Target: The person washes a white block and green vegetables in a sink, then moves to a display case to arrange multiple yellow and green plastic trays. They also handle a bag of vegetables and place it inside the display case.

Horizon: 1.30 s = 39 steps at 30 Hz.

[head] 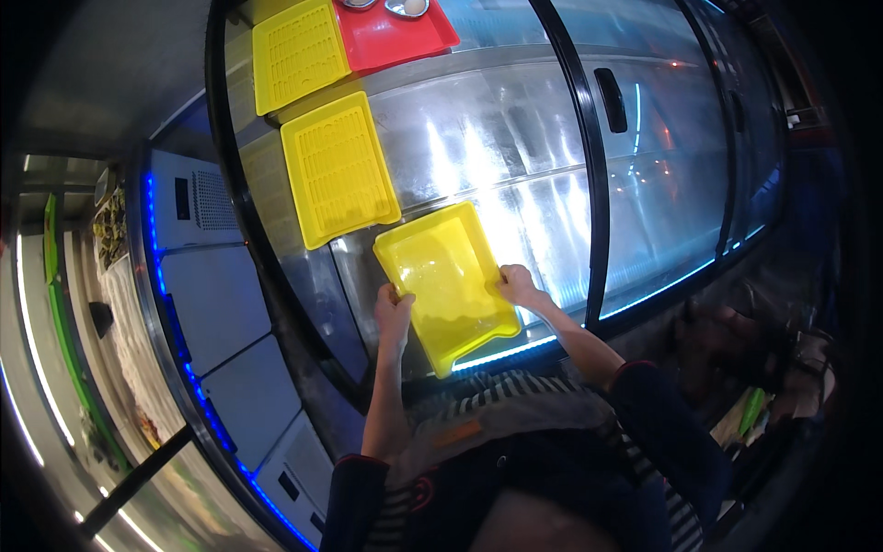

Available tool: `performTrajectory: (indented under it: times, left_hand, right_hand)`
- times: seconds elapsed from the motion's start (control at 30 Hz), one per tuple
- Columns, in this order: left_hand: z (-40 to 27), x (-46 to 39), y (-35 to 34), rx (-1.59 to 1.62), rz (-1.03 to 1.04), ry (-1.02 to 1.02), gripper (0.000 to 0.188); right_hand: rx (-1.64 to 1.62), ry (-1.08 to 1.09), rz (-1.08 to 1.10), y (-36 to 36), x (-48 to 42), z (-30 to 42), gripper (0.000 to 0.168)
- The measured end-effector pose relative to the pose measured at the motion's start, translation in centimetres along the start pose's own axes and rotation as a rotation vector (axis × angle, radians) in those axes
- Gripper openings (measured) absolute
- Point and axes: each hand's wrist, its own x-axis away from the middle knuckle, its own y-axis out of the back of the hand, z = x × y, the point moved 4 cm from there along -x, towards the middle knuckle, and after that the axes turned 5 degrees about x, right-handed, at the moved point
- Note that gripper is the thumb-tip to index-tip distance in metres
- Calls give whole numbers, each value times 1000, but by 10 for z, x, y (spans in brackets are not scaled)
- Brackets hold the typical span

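Note:
A yellow plastic tray (448, 276) is held level with its sides between my two hands, over the front of a stainless steel display case. My left hand (394, 314) grips its left edge, the thumb on the rim. On its right edge my right hand (517, 284) has closed. Beyond the held tray, a yellow tray with a slotted insert (339, 169) lies in the case. Another slotted yellow tray (301, 58) sits farther back, next to a red tray (393, 34) that bears small foil dishes (407, 7), one with a pale round item.
A black door frame (586, 172) stands right of my right hand, beside a glass door with a black handle (610, 100). At the left is another case with white panels (224, 297) and blue strip lights. A lit strip (507, 353) runs along the near edge.

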Motion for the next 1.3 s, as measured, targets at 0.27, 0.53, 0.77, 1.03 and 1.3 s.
performTrajectory:
  times: [0.27,0.53,0.77,1.03,1.3]
  left_hand:
    - [-53,30,62,71,44,-49,22]
    - [-166,93,95,147,-259,-419,25]
    - [-164,84,105,259,-258,-424,23]
    - [-148,72,98,306,-234,-402,24]
    - [-149,59,100,307,-166,-481,25]
  right_hand:
    - [-709,110,287,10,35,75,29]
    - [35,34,198,-4,7,62,22]
    - [418,520,528,-62,39,56,10]
    - [315,719,309,-78,72,58,7]
    - [499,846,481,-21,82,102,8]
